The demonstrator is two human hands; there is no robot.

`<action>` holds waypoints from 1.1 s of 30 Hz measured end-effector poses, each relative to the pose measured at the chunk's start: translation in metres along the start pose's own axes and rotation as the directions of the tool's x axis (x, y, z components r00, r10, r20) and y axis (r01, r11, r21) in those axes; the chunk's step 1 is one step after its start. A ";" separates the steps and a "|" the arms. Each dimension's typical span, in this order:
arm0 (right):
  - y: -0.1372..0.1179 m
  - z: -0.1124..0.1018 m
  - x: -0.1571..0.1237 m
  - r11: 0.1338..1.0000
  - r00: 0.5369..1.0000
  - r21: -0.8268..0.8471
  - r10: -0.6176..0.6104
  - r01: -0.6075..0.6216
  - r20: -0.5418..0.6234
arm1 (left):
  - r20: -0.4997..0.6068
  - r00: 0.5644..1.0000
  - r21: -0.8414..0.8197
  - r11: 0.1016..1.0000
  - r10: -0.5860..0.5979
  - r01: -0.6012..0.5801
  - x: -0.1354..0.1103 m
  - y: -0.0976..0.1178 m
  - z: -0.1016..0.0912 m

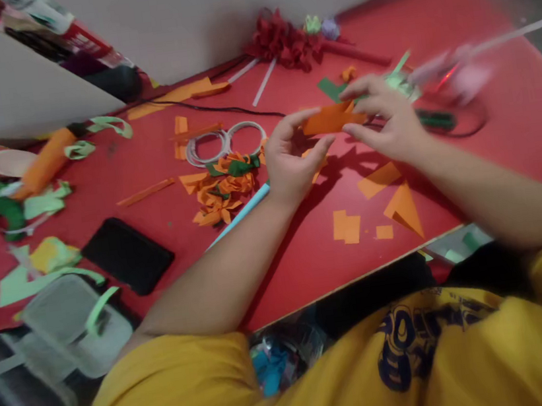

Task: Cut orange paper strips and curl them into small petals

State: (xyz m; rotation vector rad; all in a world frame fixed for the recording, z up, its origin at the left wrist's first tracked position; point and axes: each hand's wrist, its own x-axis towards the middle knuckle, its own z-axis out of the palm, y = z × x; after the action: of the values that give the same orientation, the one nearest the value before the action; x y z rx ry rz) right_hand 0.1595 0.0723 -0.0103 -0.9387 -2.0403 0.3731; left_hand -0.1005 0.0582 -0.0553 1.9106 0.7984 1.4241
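An orange paper strip is held above the red table between both my hands. My left hand pinches its left end with thumb and fingers curled. My right hand grips its right end from above. Below my hands lie orange paper scraps on the table. An orange and green paper flower rests just left of my left hand, beside a light blue stick.
Tape rolls and a black cable lie further back. A dark red paper flower sits by the wall. A black phone lies at the left. A blurred glue gun is at the right. Green and orange paper clutter fills the left.
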 end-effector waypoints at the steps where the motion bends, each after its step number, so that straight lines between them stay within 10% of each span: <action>1: 0.000 0.002 0.000 1.000 1.000 0.007 0.004 -0.004 -0.008 | -0.038 0.999 -0.062 0.997 0.033 -0.035 0.001 -0.006 0.001; 17: -0.004 0.019 -0.002 0.892 0.943 0.320 0.333 -0.319 0.013 | -0.199 0.979 -0.140 0.990 -0.052 0.024 0.008 -0.026 0.009; 33: -0.028 0.013 0.007 0.801 0.900 0.442 0.435 -0.403 0.031 | -0.105 0.981 -0.154 0.977 -0.165 0.148 0.003 -0.020 0.011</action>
State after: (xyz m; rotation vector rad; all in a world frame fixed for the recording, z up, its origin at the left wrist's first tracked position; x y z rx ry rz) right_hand 0.1334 0.0598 0.0013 -1.0892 -1.5644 0.9844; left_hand -0.0916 0.0719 -0.0711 1.6306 0.8555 1.4651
